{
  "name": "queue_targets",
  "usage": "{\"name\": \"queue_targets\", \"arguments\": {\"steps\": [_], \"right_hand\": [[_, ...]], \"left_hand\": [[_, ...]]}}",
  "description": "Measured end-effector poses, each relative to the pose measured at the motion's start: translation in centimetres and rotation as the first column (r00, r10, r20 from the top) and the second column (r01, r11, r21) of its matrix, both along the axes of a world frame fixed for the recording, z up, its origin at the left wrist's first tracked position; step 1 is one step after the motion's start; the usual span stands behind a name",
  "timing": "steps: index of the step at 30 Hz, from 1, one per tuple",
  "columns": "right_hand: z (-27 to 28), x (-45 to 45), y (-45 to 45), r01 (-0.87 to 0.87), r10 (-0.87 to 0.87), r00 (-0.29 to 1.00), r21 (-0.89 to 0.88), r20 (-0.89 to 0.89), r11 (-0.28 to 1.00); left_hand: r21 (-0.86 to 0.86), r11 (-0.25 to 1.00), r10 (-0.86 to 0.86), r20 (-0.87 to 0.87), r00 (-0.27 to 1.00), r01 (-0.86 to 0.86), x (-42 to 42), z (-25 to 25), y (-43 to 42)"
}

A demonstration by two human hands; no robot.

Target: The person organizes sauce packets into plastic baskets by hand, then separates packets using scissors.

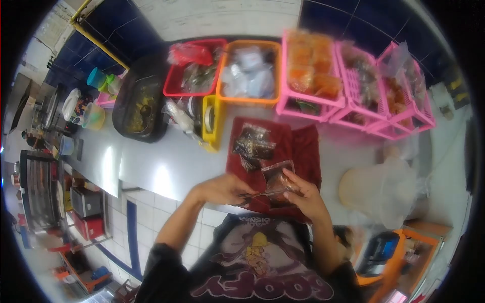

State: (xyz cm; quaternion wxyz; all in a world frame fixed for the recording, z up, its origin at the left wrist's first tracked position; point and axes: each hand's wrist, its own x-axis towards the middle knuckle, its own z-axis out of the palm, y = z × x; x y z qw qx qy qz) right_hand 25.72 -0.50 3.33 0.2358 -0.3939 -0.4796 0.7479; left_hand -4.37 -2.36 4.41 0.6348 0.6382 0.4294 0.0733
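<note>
My left hand [225, 189] is closed around the handles of a pair of scissors [268, 193]. Their blades point right, across the lower part of a small clear plastic packet [278, 174] with brownish contents. My right hand [305, 197] pinches this packet at its right side, close to the blade tips. Whether the blades have cut the plastic, I cannot tell. Under both hands lies a dark red cloth [305, 146] on the metal table. Several shiny packets with dark contents [252, 144] rest on the cloth, just beyond the held one.
Behind the cloth stand a yellow tape dispenser [209, 123], a red basket [169, 83], an orange basket [247, 100] of bags and pink baskets [313, 108] of packets. A black tub [124, 101] sits left; a translucent bucket [371, 189] is at right, near the table edge.
</note>
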Motion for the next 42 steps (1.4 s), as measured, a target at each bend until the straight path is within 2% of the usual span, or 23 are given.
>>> {"name": "queue_targets", "arguments": {"steps": [5, 8, 13, 16, 20, 22, 26, 29, 32, 38, 40, 42], "right_hand": [[0.0, -0.4, 0.1, 0.001, 0.003, 0.998, 0.052, -0.063, 0.999], [0.5, -0.4, 0.3, 0.008, -0.008, 0.999, 0.014, -0.031, 1.0], [0.2, -0.5, 0.3, -0.021, 0.023, 0.999, 0.039, -0.044, 0.999], [0.7, -0.6, 0.4, -0.006, 0.006, 1.0, -0.002, -0.018, 1.0], [0.4, -0.5, 0.3, -0.016, 0.017, 1.0, 0.013, -0.017, 1.0], [0.1, -0.4, 0.4, -0.016, 0.016, 1.0, 0.034, -0.024, 0.999], [1.1, -0.6, 0.5, 0.007, -0.009, 1.0, 0.055, 0.026, 0.998], [0.9, -0.4, 0.4, 0.006, -0.007, 0.999, 0.03, 0.032, 1.0], [0.8, -0.3, 0.4, -0.005, 0.004, 1.0, 0.044, 0.02, 0.999], [0.8, -0.4, 0.2, -0.009, 0.009, 1.0, 0.006, 0.004, 1.0], [0.7, -0.3, 0.2, -0.003, 0.003, 1.0, -0.003, -0.002, 1.0], [0.7, -0.3, 0.2, -0.001, 0.001, 1.0, 0.017, -0.006, 1.0]], "left_hand": [[0.041, 0.999, -0.018, -0.008, 1.0, 0.018, -0.3, 0.9, 0.1], [0.034, 0.998, -0.046, -0.107, 0.993, 0.05, -0.4, 1.8, 0.2], [0.06, 0.998, 0.008, -0.008, 1.0, -0.007, -0.5, 0.0, -0.4], [0.053, 0.999, 0.013, -0.028, 1.0, -0.011, -0.2, 1.3, -0.3], [0.037, 0.999, 0.017, -0.02, 1.0, -0.016, -0.3, 1.3, -0.3], [0.075, 0.997, -0.006, -0.099, 0.995, 0.014, -0.2, 1.8, -0.3], [0.096, 0.995, 0.003, -0.101, 0.995, 0.006, -0.3, 1.9, -0.3], [0.127, 0.992, -0.009, -0.081, 0.997, 0.02, -0.1, 1.3, -0.4], [0.094, 0.994, 0.05, 0.0, 0.999, -0.05, -0.1, 1.0, -0.6], [0.128, 0.992, -0.001, -0.089, 0.996, 0.013, 0.3, 1.8, -0.5], [0.059, 0.998, 0.037, -0.012, 0.999, -0.036, 0.4, 1.4, -0.5], [0.077, 0.996, 0.033, 0.01, 0.999, -0.034, 0.2, 0.5, -0.6]]}}
